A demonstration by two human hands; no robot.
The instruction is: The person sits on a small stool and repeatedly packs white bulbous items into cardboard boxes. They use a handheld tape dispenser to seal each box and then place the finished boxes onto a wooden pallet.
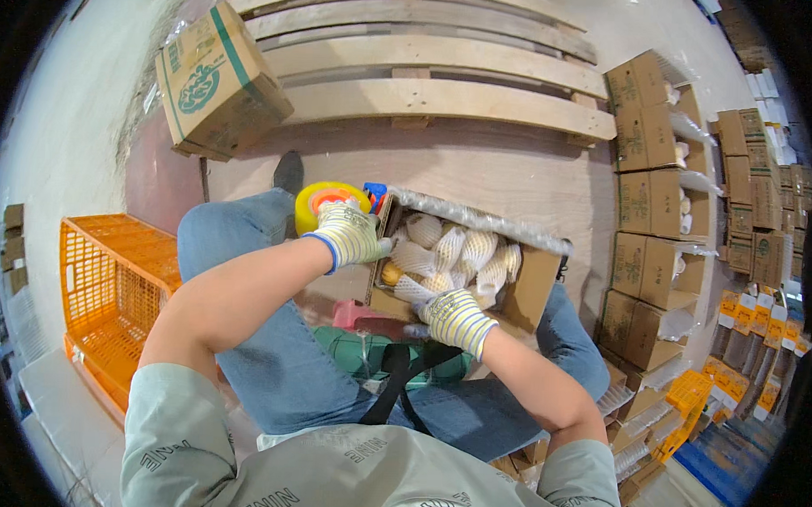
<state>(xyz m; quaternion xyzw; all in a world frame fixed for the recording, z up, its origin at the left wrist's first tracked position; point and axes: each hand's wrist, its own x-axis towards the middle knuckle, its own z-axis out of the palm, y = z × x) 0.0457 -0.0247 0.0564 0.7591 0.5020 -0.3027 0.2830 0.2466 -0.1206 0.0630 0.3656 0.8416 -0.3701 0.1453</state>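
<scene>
My left hand (347,234), in a striped glove, grips a tape dispenser with a yellow roll (306,207) and blue-and-red body (375,192), beside an open cardboard box (534,294) between my legs. Fruit in white foam nets (451,251) fills the box; a plastic liner (505,223) runs along its far edge. My right hand (453,319), also gloved, has curled fingers on the box's near edge, partly over the netted fruit. Under the box lie a pink object (359,317) and a green rolled cushion (340,345).
An orange crate (101,288) stands at my left. A carton (217,81) rests by a wooden pallet (429,102) ahead. Open cartons with pale contents (649,195) line my right, beside stacked cartons (752,194) and orange-and-white packs (753,315).
</scene>
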